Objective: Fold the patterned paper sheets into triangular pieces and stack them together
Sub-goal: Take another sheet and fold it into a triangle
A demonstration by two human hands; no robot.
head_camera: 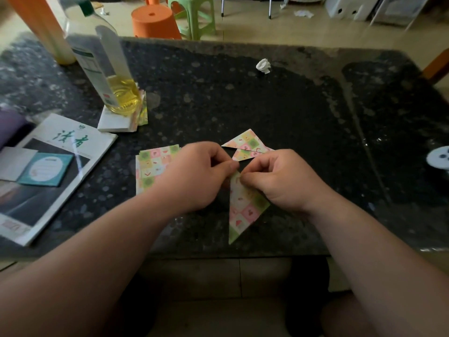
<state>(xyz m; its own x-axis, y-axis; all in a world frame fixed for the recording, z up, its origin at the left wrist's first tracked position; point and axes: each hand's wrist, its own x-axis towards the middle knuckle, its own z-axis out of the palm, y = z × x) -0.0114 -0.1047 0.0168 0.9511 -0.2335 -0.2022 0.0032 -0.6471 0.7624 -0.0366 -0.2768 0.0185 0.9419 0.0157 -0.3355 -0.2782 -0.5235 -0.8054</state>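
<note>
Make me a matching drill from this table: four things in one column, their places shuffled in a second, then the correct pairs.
Things
1. crumpled white paper
2. bottle with yellow liquid
3. stack of patterned sheets
4. nearest folded triangle

Places
A. pinched at its top by the left hand and right hand
B. standing on a white pad, far left
C. alone toward the far side of the table
D. flat, just left of the left hand

Pairs: 1-C, 2-B, 3-D, 4-A

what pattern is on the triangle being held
The triangle has pink, green and white checks, seen in the head view.
</note>
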